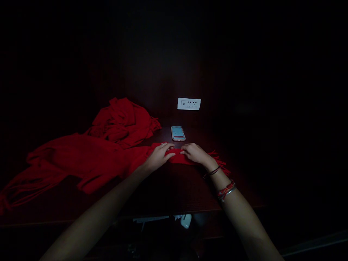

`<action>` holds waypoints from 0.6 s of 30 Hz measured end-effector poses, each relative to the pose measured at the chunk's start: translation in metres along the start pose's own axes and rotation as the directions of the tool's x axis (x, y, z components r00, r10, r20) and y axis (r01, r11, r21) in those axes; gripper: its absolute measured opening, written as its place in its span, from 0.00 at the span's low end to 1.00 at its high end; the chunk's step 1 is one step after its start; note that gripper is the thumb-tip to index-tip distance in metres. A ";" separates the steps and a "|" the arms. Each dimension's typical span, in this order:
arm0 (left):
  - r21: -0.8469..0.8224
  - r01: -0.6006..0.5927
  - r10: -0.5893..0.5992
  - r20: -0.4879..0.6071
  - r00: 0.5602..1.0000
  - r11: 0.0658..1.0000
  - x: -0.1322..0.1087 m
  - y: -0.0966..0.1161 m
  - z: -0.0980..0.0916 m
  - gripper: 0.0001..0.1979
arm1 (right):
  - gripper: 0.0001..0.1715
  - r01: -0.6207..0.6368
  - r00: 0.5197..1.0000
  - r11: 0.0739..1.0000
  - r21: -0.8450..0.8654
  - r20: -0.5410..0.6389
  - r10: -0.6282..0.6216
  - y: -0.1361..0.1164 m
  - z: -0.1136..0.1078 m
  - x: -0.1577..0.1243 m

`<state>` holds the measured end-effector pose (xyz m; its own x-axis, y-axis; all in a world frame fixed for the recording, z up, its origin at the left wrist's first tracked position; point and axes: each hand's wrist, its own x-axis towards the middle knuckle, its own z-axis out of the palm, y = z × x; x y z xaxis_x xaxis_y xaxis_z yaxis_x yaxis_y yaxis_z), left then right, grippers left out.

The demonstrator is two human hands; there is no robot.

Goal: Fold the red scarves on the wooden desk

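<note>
A long red fringed scarf (pixel 81 156) lies across a dark wooden table (pixel 168 195), bunched in a heap at the back left. Both hands rest on its right end. My left hand (pixel 160 156) presses on the cloth with fingers curled over a fold, a ring on one finger. My right hand (pixel 195 153) pinches the same fold from the right, fingertips nearly meeting the left hand's. Bracelets circle my right wrist. The scarf's fringe (pixel 221 163) sticks out beyond my right hand.
A phone (pixel 178 133) with its screen lit lies just behind the hands. A white wall socket (pixel 189 104) is set in the dark back panel. The table's front edge runs below my forearms; something pale (pixel 186 220) sits under it. The surroundings are very dark.
</note>
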<state>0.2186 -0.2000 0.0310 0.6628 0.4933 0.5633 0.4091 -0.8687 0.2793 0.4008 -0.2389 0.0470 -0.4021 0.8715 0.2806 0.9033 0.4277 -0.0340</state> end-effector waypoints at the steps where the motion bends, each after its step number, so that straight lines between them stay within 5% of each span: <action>1: -0.012 0.001 -0.001 0.009 1.000 1.000 0.000 -0.001 -0.001 0.10 | 0.12 0.021 1.000 0.999 0.028 -0.004 -0.021 0.002 0.000 0.000; 8: 0.157 0.021 -0.013 -0.052 0.999 0.987 0.000 -0.007 -0.004 0.10 | 0.11 0.014 0.987 0.974 0.227 -0.159 0.023 0.006 -0.012 -0.006; 18: 0.329 -0.021 0.027 -0.013 1.000 0.944 -0.004 -0.001 -0.004 0.12 | 0.12 0.083 0.970 0.973 0.215 -0.241 -0.030 -0.005 -0.007 -0.001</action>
<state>0.2133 -0.2011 0.0319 0.6653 0.4689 0.5809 0.5787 -0.8155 -0.0045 0.3975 -0.2440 0.0538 -0.3809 0.7749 0.5044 0.8133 0.5403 -0.2160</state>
